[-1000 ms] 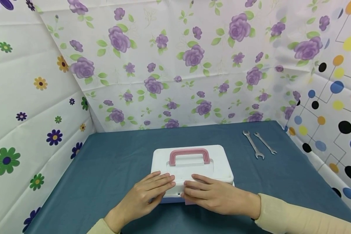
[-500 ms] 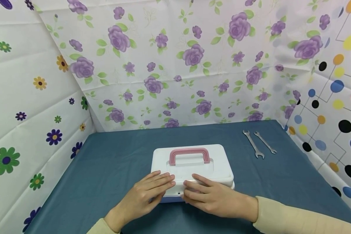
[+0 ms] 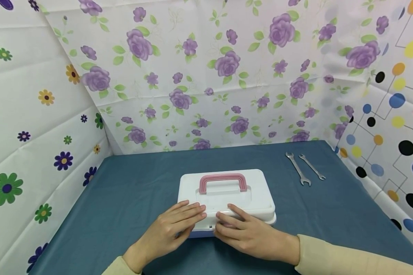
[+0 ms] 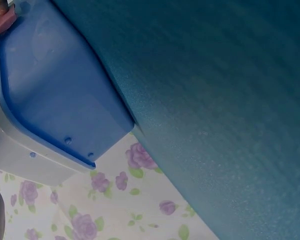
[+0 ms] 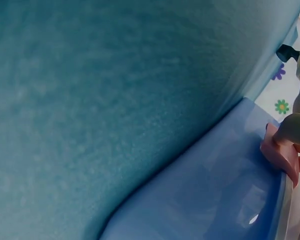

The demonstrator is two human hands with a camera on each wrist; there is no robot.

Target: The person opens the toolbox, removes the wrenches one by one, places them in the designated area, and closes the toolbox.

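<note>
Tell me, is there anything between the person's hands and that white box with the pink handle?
Nothing visible. The left hand and right hand already rest on the front edge of the white box, fingers by its pink latch. The two wrenches lie apart at the table's far right.

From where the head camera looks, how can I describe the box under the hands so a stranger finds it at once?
Start at the blue table inside the flowered walls. Near its front middle stands the box, with the left hand and right hand resting on its front edge. Its white lid, pink handle and blue base set it apart from the two metal wrenches lying far right.
</note>
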